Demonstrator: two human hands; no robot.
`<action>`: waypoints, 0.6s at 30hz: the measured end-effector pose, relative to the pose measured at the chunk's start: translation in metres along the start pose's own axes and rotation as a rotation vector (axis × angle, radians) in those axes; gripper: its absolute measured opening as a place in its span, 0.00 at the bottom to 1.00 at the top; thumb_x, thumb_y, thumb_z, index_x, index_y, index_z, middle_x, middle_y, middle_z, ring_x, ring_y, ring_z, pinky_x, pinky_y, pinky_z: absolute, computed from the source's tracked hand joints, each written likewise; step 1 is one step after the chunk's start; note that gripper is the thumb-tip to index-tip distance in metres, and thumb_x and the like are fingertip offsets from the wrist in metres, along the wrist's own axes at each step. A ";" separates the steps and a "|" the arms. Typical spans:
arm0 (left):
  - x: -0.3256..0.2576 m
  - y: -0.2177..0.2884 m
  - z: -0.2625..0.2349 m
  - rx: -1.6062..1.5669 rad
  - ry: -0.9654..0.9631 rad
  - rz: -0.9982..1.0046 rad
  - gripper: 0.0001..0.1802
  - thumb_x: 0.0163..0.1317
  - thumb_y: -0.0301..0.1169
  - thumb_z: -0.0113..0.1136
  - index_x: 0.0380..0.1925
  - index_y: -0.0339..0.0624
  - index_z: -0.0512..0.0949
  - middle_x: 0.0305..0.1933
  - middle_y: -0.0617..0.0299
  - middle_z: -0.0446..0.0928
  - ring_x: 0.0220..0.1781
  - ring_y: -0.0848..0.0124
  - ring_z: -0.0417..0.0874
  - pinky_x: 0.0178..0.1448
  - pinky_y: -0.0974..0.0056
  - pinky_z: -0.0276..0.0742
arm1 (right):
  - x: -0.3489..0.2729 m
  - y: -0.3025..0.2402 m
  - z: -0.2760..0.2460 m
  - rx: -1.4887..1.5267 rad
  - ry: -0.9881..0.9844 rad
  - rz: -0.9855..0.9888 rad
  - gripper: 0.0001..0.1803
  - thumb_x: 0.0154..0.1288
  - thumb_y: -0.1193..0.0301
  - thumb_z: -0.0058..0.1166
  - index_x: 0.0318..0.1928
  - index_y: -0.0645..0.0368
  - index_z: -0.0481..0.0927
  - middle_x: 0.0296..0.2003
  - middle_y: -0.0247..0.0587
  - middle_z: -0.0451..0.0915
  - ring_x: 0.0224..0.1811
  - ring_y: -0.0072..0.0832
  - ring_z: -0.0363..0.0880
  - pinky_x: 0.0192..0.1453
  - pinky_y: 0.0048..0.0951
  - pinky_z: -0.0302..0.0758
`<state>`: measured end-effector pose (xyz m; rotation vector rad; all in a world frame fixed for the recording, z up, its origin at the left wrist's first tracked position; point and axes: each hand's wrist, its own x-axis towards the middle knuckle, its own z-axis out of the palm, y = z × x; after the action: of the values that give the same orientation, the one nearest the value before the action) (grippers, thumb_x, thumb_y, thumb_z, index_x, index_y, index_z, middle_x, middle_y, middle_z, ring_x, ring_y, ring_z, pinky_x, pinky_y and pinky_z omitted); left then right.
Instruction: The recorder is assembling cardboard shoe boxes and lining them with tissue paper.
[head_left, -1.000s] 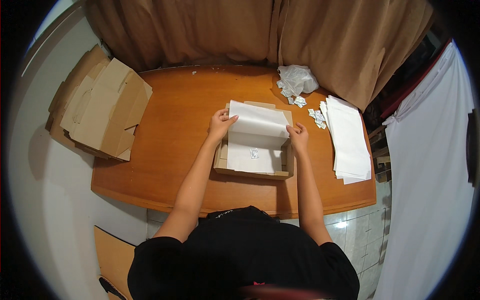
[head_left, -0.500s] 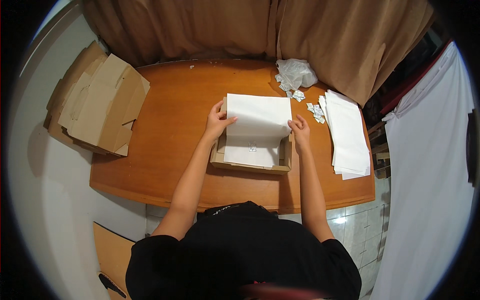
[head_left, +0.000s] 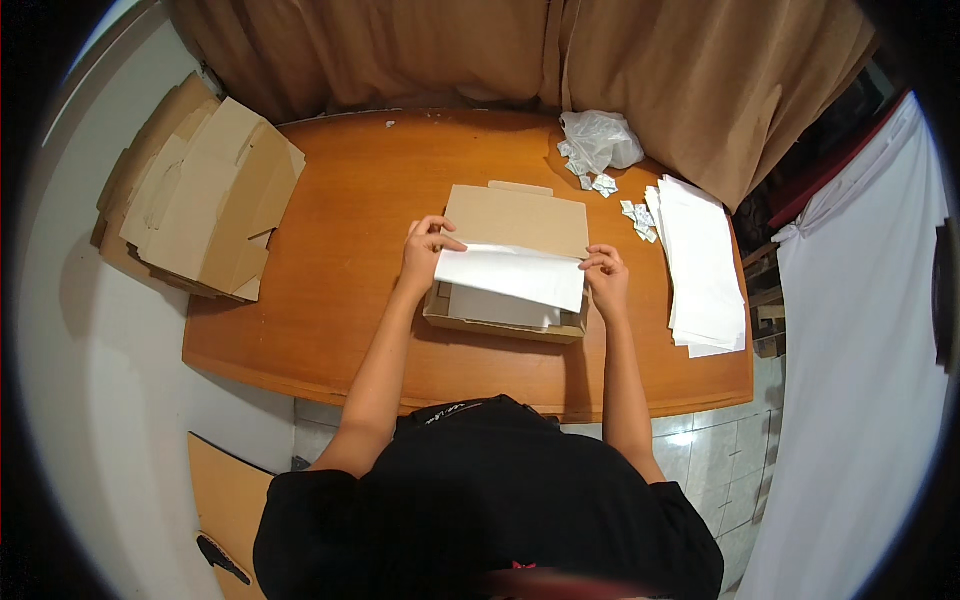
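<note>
A cardboard box point(head_left: 505, 328) stands before me on the wooden table, its lid point(head_left: 515, 215) raised at the far side. White paper lies inside, and its upper part, a white paper flap point(head_left: 510, 274), is folded toward me over the box. My left hand point(head_left: 424, 252) pinches the flap's far left corner between thumb and fingers. At the far right corner my right hand point(head_left: 606, 276) pinches the same paper. Beneath the flap, part of the lower paper point(head_left: 500, 307) shows; what lies deeper in the box is hidden.
Flattened cardboard boxes point(head_left: 200, 200) are stacked at the table's left. To the right lies a pile of white paper sheets point(head_left: 700, 270). Small white packets point(head_left: 640, 220) are scattered beside it, near a clear plastic bag point(head_left: 600, 140). A brown curtain point(head_left: 400, 60) hangs behind the table.
Both hands have brought the paper's upper part down toward me, off the raised lid, which now shows bare. The small clear packet seen on the lower paper is now covered.
</note>
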<state>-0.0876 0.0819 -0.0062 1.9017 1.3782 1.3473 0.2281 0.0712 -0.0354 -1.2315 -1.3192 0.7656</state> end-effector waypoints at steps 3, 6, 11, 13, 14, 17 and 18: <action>-0.015 -0.007 -0.001 0.049 0.007 -0.016 0.12 0.43 0.16 0.59 0.21 0.48 0.84 0.37 0.68 0.74 0.41 0.67 0.70 0.45 0.66 0.69 | -0.013 -0.004 0.001 -0.281 -0.026 -0.025 0.10 0.39 0.83 0.56 0.19 0.51 0.82 0.42 0.33 0.74 0.49 0.35 0.64 0.54 0.34 0.65; -0.021 -0.008 -0.002 0.138 -0.018 -0.007 0.13 0.44 0.16 0.56 0.22 0.49 0.84 0.34 0.66 0.74 0.40 0.65 0.71 0.48 0.64 0.67 | -0.021 0.000 0.000 -0.381 -0.074 -0.034 0.12 0.40 0.83 0.56 0.20 0.49 0.83 0.44 0.34 0.73 0.50 0.37 0.63 0.55 0.34 0.64; -0.030 -0.010 -0.014 0.213 -0.078 -0.090 0.10 0.50 0.21 0.54 0.27 0.48 0.82 0.36 0.65 0.76 0.44 0.64 0.71 0.51 0.61 0.64 | -0.025 -0.016 0.003 -0.498 -0.129 -0.114 0.12 0.45 0.83 0.55 0.22 0.49 0.84 0.46 0.35 0.73 0.50 0.39 0.62 0.57 0.35 0.62; -0.034 -0.003 -0.016 0.240 -0.077 -0.103 0.09 0.52 0.25 0.54 0.29 0.49 0.82 0.37 0.65 0.76 0.45 0.63 0.71 0.51 0.60 0.62 | -0.027 -0.016 0.003 -0.509 -0.147 -0.112 0.11 0.47 0.81 0.54 0.25 0.49 0.84 0.46 0.36 0.73 0.50 0.39 0.62 0.57 0.35 0.61; -0.035 0.010 -0.016 0.291 -0.089 -0.139 0.08 0.53 0.28 0.55 0.32 0.49 0.81 0.37 0.65 0.76 0.45 0.64 0.71 0.51 0.60 0.61 | -0.029 -0.014 0.003 -0.501 -0.102 -0.101 0.10 0.50 0.78 0.53 0.29 0.49 0.83 0.46 0.36 0.73 0.50 0.39 0.62 0.57 0.37 0.60; -0.046 0.041 -0.018 0.383 -0.100 -0.132 0.08 0.54 0.33 0.57 0.35 0.49 0.80 0.37 0.65 0.77 0.44 0.64 0.71 0.50 0.59 0.59 | -0.036 -0.023 0.006 -0.582 -0.027 -0.091 0.09 0.54 0.72 0.52 0.37 0.49 0.81 0.43 0.36 0.75 0.49 0.38 0.64 0.55 0.40 0.59; -0.053 0.047 -0.016 0.424 -0.107 -0.088 0.09 0.54 0.34 0.58 0.35 0.49 0.80 0.37 0.65 0.77 0.44 0.64 0.71 0.49 0.59 0.59 | -0.039 -0.028 0.008 -0.672 0.006 -0.085 0.12 0.55 0.68 0.53 0.41 0.49 0.79 0.41 0.35 0.76 0.48 0.37 0.66 0.54 0.41 0.59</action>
<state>-0.0814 0.0124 0.0133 2.1066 1.7761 0.9492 0.2078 0.0293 -0.0212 -1.6769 -1.6799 0.2489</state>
